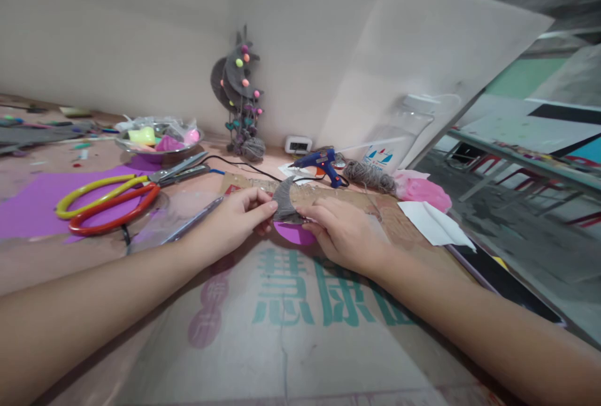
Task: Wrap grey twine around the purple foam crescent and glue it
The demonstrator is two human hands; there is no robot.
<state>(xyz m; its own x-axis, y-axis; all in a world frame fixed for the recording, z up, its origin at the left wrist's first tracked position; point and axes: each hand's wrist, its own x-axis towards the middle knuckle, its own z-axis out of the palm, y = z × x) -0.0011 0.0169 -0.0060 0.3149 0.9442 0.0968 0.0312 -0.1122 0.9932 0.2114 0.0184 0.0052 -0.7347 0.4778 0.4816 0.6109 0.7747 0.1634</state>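
Between my two hands is a small grey felt crescent [284,203], its pointed tip upward. My left hand [248,212] pinches its left edge between thumb and fingers. On the other side, my right hand [340,227] has its fingers closed on the crescent's lower right edge. A purple felt piece [295,234] shows just below the crescent; whether the two are joined I cannot tell. Under my hands lies a printed cardboard sheet [244,356]. Just beyond them a blue glue gun [323,160] rests on the table.
Scissors with yellow and red handles [117,205] lie on purple felt [28,199] at left, near a pen [192,219]. Behind are a metal bowl [164,154], a hanging moon ornament [239,74] and a small clock [298,144]. Grey yarn [370,177] and a plastic bottle [399,136] stand right.
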